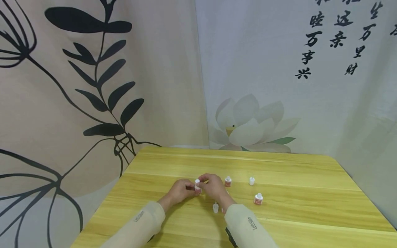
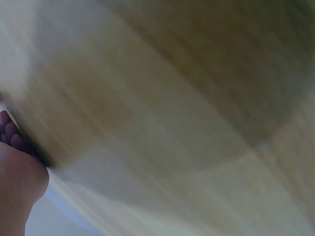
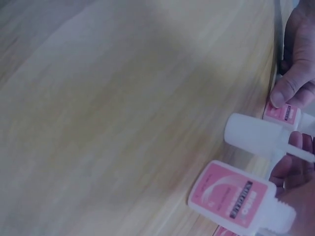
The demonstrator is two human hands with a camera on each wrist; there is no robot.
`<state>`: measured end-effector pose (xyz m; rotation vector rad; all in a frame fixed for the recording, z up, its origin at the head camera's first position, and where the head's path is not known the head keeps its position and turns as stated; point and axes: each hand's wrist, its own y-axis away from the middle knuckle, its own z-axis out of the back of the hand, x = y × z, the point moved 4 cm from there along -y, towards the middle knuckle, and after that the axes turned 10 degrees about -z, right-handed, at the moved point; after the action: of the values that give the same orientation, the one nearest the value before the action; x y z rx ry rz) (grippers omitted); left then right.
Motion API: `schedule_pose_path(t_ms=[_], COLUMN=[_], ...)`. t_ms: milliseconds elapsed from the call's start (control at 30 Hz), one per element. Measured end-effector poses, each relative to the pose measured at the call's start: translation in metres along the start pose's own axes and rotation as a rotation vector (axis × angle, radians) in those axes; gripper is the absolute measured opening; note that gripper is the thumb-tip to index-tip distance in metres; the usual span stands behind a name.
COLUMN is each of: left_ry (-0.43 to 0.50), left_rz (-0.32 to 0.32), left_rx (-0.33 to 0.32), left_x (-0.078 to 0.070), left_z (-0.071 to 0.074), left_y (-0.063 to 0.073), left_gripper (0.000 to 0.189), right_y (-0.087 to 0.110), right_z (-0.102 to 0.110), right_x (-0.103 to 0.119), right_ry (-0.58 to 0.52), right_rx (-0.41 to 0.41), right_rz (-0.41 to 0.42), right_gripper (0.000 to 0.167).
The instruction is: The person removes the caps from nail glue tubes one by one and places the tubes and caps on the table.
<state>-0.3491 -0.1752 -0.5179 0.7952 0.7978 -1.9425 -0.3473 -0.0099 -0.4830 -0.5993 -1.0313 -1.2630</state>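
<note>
My left hand [image 1: 180, 190] holds a small white nail glue bottle [image 1: 197, 190] upright by its pink label, thumb on the label in the right wrist view. Atop it sits a white cap [image 1: 197, 181], with the thumb and forefinger of my right hand [image 1: 213, 186] pinching it. Close by stands a loose white brush cap [image 3: 253, 135], its stem pointing up. Beside that is an uncapped nail glue bottle [image 3: 234, 199] with a bare threaded neck, mostly behind my right wrist in the head view. Only the left hand's edge and curled fingers [image 2: 15, 137] show in the left wrist view.
Farther back on the wooden table [image 1: 297, 213] stands another pink-labelled bottle [image 1: 228, 182], with a loose white cap [image 1: 252, 181] to its right. One more bottle [image 1: 258, 199] stands nearer on the right. A printed cloth [image 1: 167, 86] hangs behind the table.
</note>
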Motion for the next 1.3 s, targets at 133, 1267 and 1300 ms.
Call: schedule_pose_path(t_ms=[133, 1267, 1300], left_ry=[-0.026, 0.002, 0.002], left_rz=[0.028, -0.002, -0.001], left_rx=[0.002, 0.038, 0.039], left_x=[-0.0001, -0.0015, -0.0014], left_z=[-0.0002, 0.0008, 0.0008], left_y=[0.0004, -0.0005, -0.0005], left_gripper=[0.010, 0.007, 0.007], right_y=[0.0012, -0.0010, -0.0009], right_z=[0.0004, 0.0026, 0.0027], right_x=[0.0006, -0.0025, -0.0023], right_ry=[-0.003, -0.016, -0.016], right_rx=[0.000, -0.003, -0.006], right_rz=[-0.005, 0.016, 0.016], right_gripper=[0.015, 0.014, 0.013])
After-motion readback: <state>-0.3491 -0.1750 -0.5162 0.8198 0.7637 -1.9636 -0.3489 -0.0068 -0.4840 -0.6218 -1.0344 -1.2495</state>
